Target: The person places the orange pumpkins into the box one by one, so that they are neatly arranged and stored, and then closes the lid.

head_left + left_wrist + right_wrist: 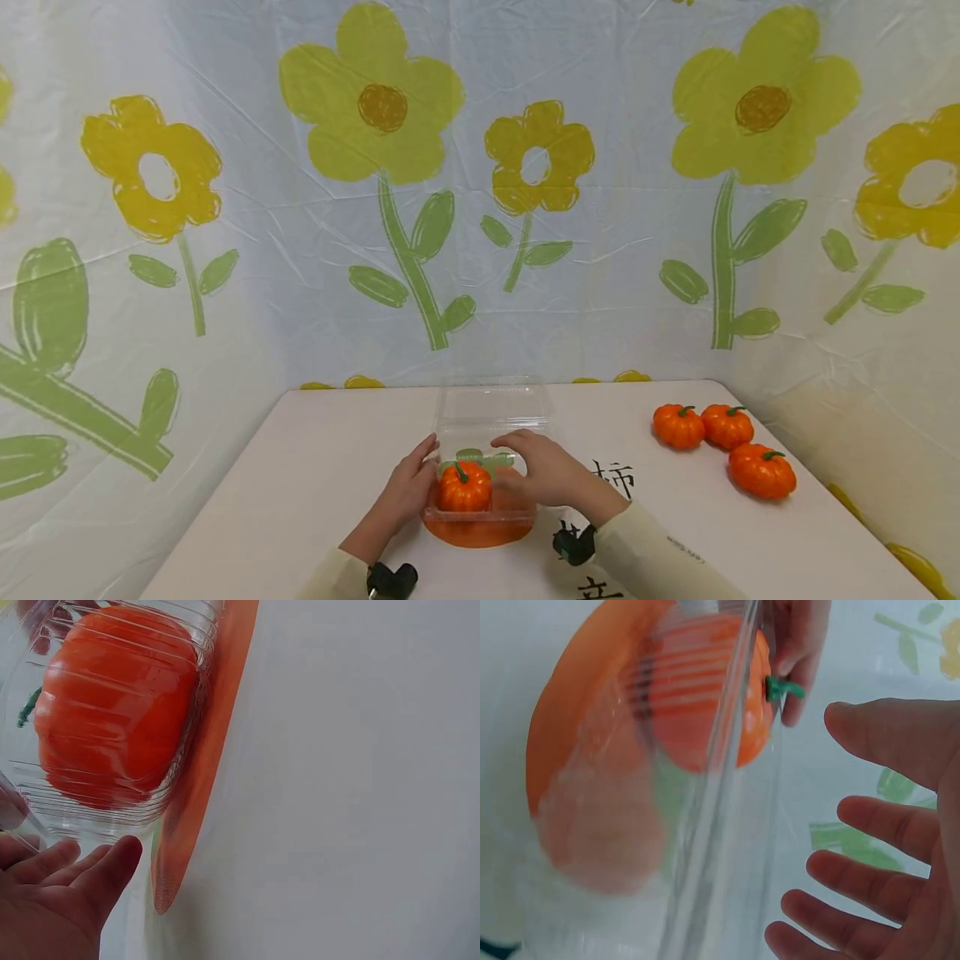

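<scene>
Left hand (411, 482), fingers straight, at the clear container (480, 517), pumpkin (465, 490) inside! Right hand (553, 472) hovers, fingers spread, grasping nothing; three more pumpkins (761, 473) near the tabletop's (315, 467) right edge.

room lies inside the clear container (517, 517), right of the pumpkin (465, 490). its opened lid (491, 407) obstructs the far side.

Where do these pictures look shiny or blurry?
Head view: small highlights on the boxed pumpkin; left wrist view: pale reflections where it shows through the ridged plastic; right wrist view: the clear box looks hazy and soft, the right hand crisper.
</scene>
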Demonstrator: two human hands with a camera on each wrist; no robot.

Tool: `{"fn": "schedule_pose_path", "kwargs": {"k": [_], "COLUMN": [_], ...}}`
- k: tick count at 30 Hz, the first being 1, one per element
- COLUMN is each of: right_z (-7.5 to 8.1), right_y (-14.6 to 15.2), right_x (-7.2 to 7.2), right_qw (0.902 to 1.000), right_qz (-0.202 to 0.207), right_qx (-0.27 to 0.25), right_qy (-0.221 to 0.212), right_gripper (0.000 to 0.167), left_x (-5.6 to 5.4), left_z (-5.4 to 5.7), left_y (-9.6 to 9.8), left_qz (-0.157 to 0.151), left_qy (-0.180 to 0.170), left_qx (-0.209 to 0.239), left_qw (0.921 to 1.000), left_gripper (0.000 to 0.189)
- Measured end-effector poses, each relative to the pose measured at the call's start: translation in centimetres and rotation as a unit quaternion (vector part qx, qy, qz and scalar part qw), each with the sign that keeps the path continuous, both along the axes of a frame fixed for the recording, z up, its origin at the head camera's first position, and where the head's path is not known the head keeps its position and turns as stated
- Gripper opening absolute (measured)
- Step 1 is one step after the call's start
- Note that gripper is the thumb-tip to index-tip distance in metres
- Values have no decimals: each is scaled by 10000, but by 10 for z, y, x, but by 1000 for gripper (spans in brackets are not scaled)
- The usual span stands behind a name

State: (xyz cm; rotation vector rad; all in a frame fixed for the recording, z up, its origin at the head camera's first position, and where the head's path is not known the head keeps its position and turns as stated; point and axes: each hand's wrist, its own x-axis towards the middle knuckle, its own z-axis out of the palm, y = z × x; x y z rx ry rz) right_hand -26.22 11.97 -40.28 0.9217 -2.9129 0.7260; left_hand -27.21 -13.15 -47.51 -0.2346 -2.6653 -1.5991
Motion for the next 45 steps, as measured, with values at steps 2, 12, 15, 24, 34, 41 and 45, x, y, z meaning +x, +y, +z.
{"fn": "schedule_pose_path", "kwargs": {"k": [2,12,15,24,34,41,45], "right_z": [1,14,18,28,33,29,28], "right_y": [5,31,40,72,99,120,131], "right_x": [-1,-1,-1,-3,-3,-4,-2], "right_qw": [10000,9997,9993,9970,9945,9933,9929], "right_qz": [-4,-167,-229,-569,-846,-1005,-1052], "right_qx": [67,1,55,247,335,337,284], "right_qy": [50,174,276,470,510,469,468], "right_gripper": [53,52,52,55,56,60,62], "left_x": [1,1,1,-2,-3,-5,-4], "left_z": [0,-1,0,-2,-3,-5,-3], "left_y": [0,-1,-1,0,-1,-1,-1], "left_qz": [11,7,-16,-48,-69,-92,-78], "left_qy": [-10,-16,-28,-32,-55,-90,-79], "left_qx": [3,20,21,39,101,136,120], "left_qw": [10000,10000,10000,10000,9999,9998,9999], "left_gripper": [53,53,53,53,53,53,53]}}
